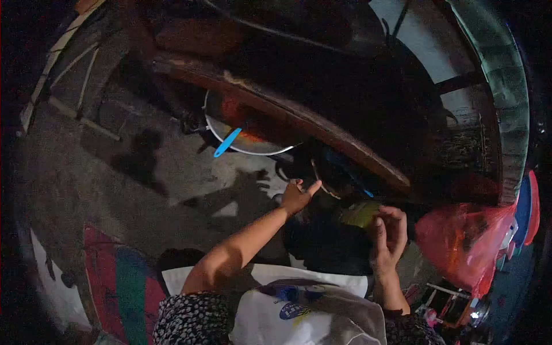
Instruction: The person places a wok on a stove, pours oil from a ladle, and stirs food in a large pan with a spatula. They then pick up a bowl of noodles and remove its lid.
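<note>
Single head-worn camera, looking forward and steeply down from above the wearer's lap — white cloth point(322, 313) close at the bottom edge, both forearms reaching away from the lens, wide rounded view with dark corners, pan point(253, 129) farther off — no second view sharing the scene

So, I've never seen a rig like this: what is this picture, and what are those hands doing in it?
There is no machine here: these are a person's bare hands, in one picture from a camera worn on the head, looking forward and down.

The left hand is near the middle; the right hand is raised beside something yellow-green. Neither clearly holds anything.

Ahead, partly hidden by a long wooden edge, is a round, metal-rimmed pan with a blue handle sticking out over its rim. A red plastic bag is at the right. The area between the hands is too dark to read.
</note>
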`<action>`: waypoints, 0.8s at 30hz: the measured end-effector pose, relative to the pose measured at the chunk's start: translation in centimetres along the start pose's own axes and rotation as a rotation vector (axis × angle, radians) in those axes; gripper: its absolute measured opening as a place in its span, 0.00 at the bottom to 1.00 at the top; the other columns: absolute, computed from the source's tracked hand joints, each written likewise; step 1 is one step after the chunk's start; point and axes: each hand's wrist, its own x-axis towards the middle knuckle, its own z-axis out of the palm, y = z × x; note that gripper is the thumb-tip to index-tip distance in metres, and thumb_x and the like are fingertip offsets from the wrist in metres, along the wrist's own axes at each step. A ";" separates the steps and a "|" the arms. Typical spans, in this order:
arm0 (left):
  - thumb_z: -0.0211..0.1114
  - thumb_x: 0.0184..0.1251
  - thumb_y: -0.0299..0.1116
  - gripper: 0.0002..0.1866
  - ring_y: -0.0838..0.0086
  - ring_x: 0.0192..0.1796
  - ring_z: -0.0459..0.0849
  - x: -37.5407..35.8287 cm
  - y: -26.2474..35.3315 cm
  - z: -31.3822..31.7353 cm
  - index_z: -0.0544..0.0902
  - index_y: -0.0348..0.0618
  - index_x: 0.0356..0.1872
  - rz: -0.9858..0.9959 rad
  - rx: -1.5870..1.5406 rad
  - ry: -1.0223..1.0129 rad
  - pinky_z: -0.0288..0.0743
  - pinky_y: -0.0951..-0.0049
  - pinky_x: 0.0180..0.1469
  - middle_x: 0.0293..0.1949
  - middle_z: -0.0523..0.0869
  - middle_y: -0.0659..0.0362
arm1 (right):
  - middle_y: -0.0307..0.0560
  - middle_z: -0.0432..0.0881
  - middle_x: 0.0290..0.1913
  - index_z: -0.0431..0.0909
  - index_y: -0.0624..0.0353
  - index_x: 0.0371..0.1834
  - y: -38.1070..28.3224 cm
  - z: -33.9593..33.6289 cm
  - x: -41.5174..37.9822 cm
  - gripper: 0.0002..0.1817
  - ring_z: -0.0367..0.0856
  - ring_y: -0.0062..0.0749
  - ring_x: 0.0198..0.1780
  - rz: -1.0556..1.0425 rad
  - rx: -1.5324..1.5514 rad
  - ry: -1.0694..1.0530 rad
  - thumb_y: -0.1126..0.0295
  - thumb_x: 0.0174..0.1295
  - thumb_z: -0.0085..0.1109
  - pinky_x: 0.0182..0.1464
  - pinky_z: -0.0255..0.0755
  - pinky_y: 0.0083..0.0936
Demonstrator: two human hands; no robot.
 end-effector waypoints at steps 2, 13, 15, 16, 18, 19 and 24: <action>0.58 0.49 0.55 0.42 0.62 0.45 0.72 0.9 0.7 0.7 0.47 0.47 0.60 -0.369 -0.070 -0.138 0.71 0.66 0.47 0.45 0.66 0.51 | 0.48 0.72 0.33 0.68 0.65 0.34 0.6 0.0 -0.8 0.07 0.73 0.29 0.30 -0.194 -0.305 0.031 0.78 0.51 0.49 0.33 0.66 0.18; 0.56 0.52 0.32 0.30 0.56 0.41 0.75 5.2 -8.3 6.0 0.55 0.39 0.56 0.274 0.118 0.225 0.70 0.63 0.40 0.41 0.75 0.45 | 0.58 0.71 0.33 0.69 0.66 0.35 1.3 -1.8 3.3 0.13 0.71 0.50 0.31 -0.475 -0.497 -0.220 0.80 0.42 0.48 0.35 0.66 0.30; 0.56 0.51 0.32 0.30 0.57 0.39 0.77 1.4 -2.8 2.9 0.55 0.38 0.56 -0.097 0.090 0.025 0.70 0.64 0.38 0.39 0.76 0.44 | 0.57 0.71 0.33 0.69 0.65 0.35 1.0 -2.7 3.0 0.12 0.71 0.50 0.31 -0.267 -0.526 -0.298 0.80 0.43 0.48 0.34 0.67 0.31; 0.56 0.51 0.31 0.30 0.57 0.38 0.77 1.6 -4.8 3.3 0.56 0.37 0.56 -0.010 0.053 0.036 0.71 0.64 0.37 0.38 0.77 0.45 | 0.56 0.72 0.32 0.69 0.66 0.34 0.2 -2.7 3.0 0.11 0.72 0.47 0.31 -0.267 -0.592 -0.326 0.79 0.45 0.47 0.34 0.67 0.29; 0.55 0.51 0.32 0.30 0.59 0.38 0.77 -1.1 -4.0 2.6 0.56 0.39 0.57 0.064 0.005 0.056 0.70 0.65 0.38 0.39 0.76 0.45 | 0.52 0.71 0.29 0.69 0.66 0.33 1.2 -3.7 1.9 0.09 0.71 0.41 0.30 -0.239 -0.469 -0.365 0.80 0.46 0.47 0.34 0.65 0.26; 0.55 0.51 0.32 0.30 0.59 0.38 0.77 -1.8 -5.2 2.9 0.56 0.39 0.57 0.047 -0.003 0.061 0.70 0.65 0.38 0.39 0.76 0.45 | 0.50 0.70 0.27 0.69 0.65 0.32 1.8 -3.9 1.3 0.09 0.70 0.40 0.29 -0.303 -0.443 -0.359 0.81 0.46 0.46 0.34 0.63 0.25; 0.52 0.54 0.32 0.25 0.60 0.47 0.73 -9.3 -1.0 -0.5 0.59 0.45 0.55 -0.047 0.060 -0.012 0.66 0.68 0.46 0.47 0.72 0.48 | 0.55 0.70 0.35 0.68 0.64 0.38 2.3 -4.9 -2.5 0.12 0.70 0.43 0.33 -0.073 -0.574 -0.384 0.78 0.49 0.49 0.42 0.62 0.30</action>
